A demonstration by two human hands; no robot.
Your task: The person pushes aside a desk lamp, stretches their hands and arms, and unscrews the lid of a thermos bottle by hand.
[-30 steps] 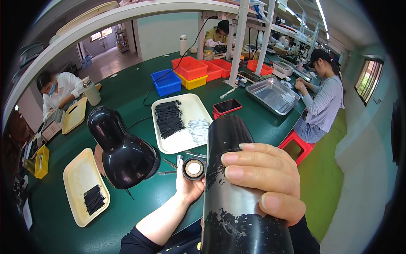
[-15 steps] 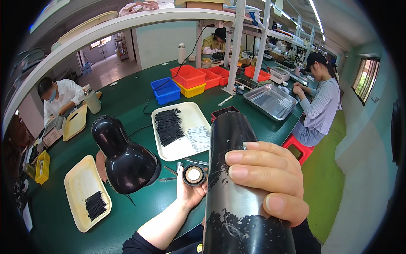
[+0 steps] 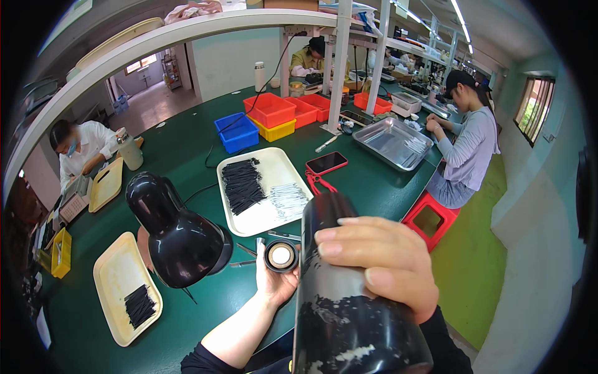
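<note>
The left hand (image 3: 274, 288) has its grip around the round piece (image 3: 280, 255) near the worktop (image 3: 193, 327)'s front edge, while the right hand (image 3: 395, 258) rests curved on the black cylinder (image 3: 349, 311), its hold I cannot tell.

Room evenly bright. Lit ceiling tubes (image 3: 458, 15) run far up & R of the R hand (image 3: 380, 255); daylight thru window (image 3: 534, 111), also far R. Pale sheen on black cylinder (image 3: 355, 327) under the grip; small glare spots on black lamp (image 3: 180, 240) L of it; soft glints on steel tray (image 3: 383, 140) beyond. R hand slightly blurred; bg ppl past it small, lo-detail. Fisheye: shelf rail (image 3: 205, 23) up-L of grip bows hard, corners blk.
</note>
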